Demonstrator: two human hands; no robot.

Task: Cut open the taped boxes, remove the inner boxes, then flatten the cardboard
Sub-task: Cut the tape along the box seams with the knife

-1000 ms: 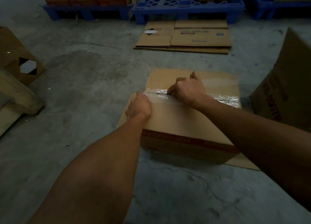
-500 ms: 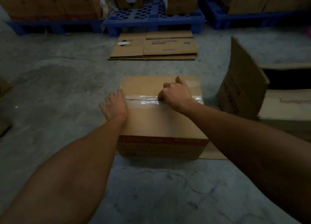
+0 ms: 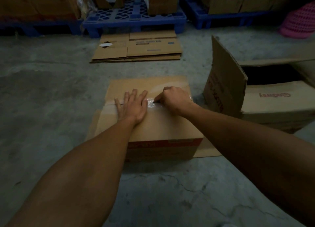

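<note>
A taped cardboard box [image 3: 153,128] stands on the concrete floor in front of me, with a red band along its near side. Shiny clear tape [image 3: 151,105] runs across the seam of its top. My left hand [image 3: 132,105] lies flat on the top with fingers spread, covering the left part of the seam. My right hand [image 3: 173,99] is curled in a fist on the tape just to the right of it. Its fingertips pinch a small dark tool tip against the tape; the rest of the tool is hidden in the fist.
An opened box [image 3: 272,99] with a raised flap [image 3: 225,80] stands close on the right. Flattened cardboard [image 3: 138,47] lies on the floor ahead. Blue pallets [image 3: 134,20] with more boxes line the back, and a pink knitted thing [image 3: 300,22] lies at far right.
My left hand has moved from the box's left edge onto the top and now lies flat over the seam. My right hand has shifted further right along the tape.
</note>
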